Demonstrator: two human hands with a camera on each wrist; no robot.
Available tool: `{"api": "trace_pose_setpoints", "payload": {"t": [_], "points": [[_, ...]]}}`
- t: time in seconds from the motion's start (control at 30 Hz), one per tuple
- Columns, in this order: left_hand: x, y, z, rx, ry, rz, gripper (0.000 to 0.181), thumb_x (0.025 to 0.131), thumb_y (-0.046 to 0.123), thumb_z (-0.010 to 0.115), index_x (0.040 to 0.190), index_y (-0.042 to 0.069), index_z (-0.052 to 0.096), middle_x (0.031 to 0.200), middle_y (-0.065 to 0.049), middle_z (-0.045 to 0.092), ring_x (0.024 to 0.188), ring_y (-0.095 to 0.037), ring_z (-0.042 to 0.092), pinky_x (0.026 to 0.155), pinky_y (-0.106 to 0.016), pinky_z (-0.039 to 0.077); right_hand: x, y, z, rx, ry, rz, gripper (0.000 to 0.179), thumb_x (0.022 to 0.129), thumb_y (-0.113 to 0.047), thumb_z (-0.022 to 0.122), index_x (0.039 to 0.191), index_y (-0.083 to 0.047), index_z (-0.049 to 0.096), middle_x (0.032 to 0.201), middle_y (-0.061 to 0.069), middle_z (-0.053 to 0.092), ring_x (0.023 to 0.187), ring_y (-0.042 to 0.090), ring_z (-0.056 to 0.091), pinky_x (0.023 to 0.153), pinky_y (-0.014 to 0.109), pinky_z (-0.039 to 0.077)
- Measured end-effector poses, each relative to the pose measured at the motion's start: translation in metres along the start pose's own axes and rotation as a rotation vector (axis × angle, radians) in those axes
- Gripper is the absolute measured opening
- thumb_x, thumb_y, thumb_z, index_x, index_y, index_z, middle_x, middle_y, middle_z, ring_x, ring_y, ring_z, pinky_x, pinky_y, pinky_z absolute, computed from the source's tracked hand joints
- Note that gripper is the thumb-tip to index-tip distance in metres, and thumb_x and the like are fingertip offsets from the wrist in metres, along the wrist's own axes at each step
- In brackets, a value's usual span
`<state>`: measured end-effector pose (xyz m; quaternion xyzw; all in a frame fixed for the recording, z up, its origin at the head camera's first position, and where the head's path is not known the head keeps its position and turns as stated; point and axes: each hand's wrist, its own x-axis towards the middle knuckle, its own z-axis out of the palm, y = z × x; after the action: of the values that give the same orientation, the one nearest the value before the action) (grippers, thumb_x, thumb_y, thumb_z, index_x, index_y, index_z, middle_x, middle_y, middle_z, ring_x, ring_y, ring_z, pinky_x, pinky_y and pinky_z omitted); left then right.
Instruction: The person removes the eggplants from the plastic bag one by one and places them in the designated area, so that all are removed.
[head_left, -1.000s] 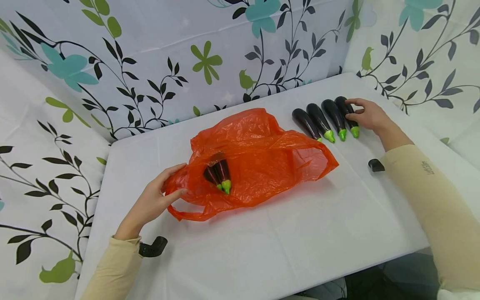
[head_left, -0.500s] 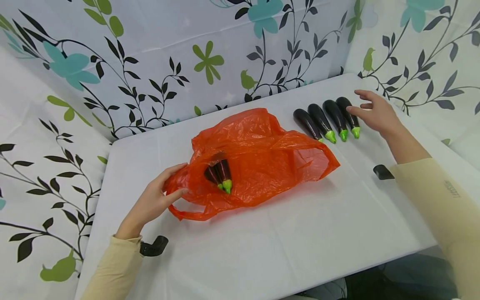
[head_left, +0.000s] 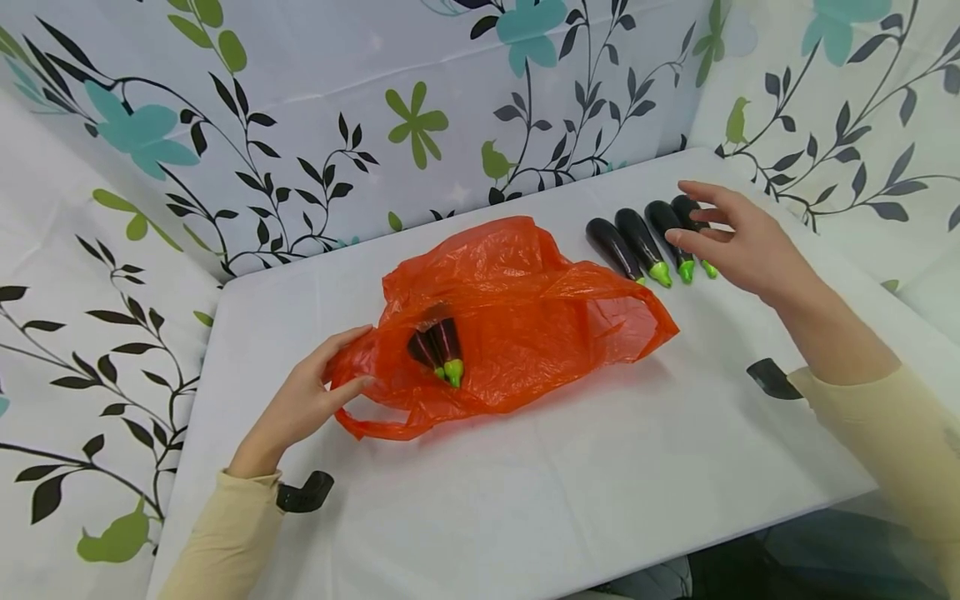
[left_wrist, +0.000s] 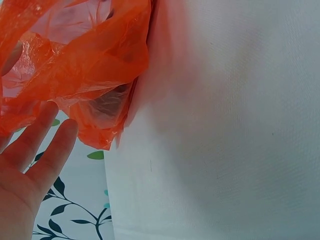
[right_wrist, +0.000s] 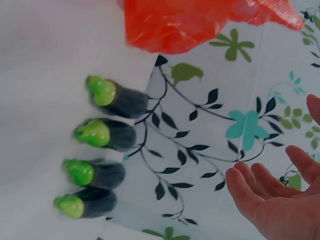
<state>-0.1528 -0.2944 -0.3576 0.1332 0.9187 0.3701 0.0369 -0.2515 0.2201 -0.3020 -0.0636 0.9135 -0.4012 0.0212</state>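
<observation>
An orange plastic bag (head_left: 517, 333) lies on its side, mouth toward the left. Two dark eggplants (head_left: 448, 342) with green stems show inside its mouth. My left hand (head_left: 300, 396) is at that mouth, straight fingers and thumb spread apart against the plastic; in the left wrist view the fingers (left_wrist: 52, 155) touch the bag's edge. Right of the bag, several more eggplants (head_left: 640, 237) lie side by side, stems toward me. Over the rightmost ones hovers my right hand (head_left: 753, 242), holding nothing, its fingers loosely bent. The right wrist view shows a gap between this hand and the eggplants.
A white cloth covers the table (head_left: 562, 492), whose near edge runs along the lower right. Patterned curtains (head_left: 315, 83) enclose the back and sides. Each wrist carries a black camera mount (head_left: 306, 493).
My right hand leaves the rightmost eggplant, swings right, then comes back left and higher over the row. The left hand and the bag stay put.
</observation>
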Motion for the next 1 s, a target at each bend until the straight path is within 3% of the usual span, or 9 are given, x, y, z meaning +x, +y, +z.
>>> {"api": "trace_pose_setpoints", "payload": {"t": [0.4, 0.73, 1.0], "points": [[-0.002, 0.002, 0.0, -0.014, -0.003, 0.013, 0.061, 0.086, 0.029, 0.064, 0.139, 0.036, 0.034, 0.138, 0.002, 0.043, 0.114, -0.017, 0.049, 0.082, -0.015, 0.047, -0.04, -0.056, 0.023, -0.009, -0.082, -0.339, 0.066, 0.082, -0.03, 0.069, 0.139, -0.031, 0.037, 0.141, 0.0, 0.039, 0.122, 0.026, 0.042, 0.097, 0.05, 0.041], [-0.001, 0.003, 0.0, -0.036, -0.001, 0.017, 0.06, 0.086, 0.028, 0.064, 0.138, 0.036, 0.036, 0.136, 0.003, 0.045, 0.112, -0.015, 0.051, 0.081, -0.015, 0.048, -0.052, -0.08, 0.043, 0.004, -0.118, -0.508, 0.061, 0.081, -0.024, 0.07, 0.136, -0.028, 0.043, 0.135, -0.004, 0.045, 0.117, 0.019, 0.049, 0.085, 0.041, 0.052], [-0.001, 0.007, 0.0, -0.04, 0.001, 0.025, 0.06, 0.086, 0.026, 0.065, 0.138, 0.033, 0.036, 0.136, 0.001, 0.045, 0.11, -0.016, 0.052, 0.081, -0.015, 0.048, -0.051, -0.102, 0.055, 0.06, -0.168, -0.57, 0.056, 0.082, -0.026, 0.069, 0.133, -0.028, 0.046, 0.133, -0.006, 0.047, 0.117, 0.014, 0.048, 0.093, 0.043, 0.048]]}}
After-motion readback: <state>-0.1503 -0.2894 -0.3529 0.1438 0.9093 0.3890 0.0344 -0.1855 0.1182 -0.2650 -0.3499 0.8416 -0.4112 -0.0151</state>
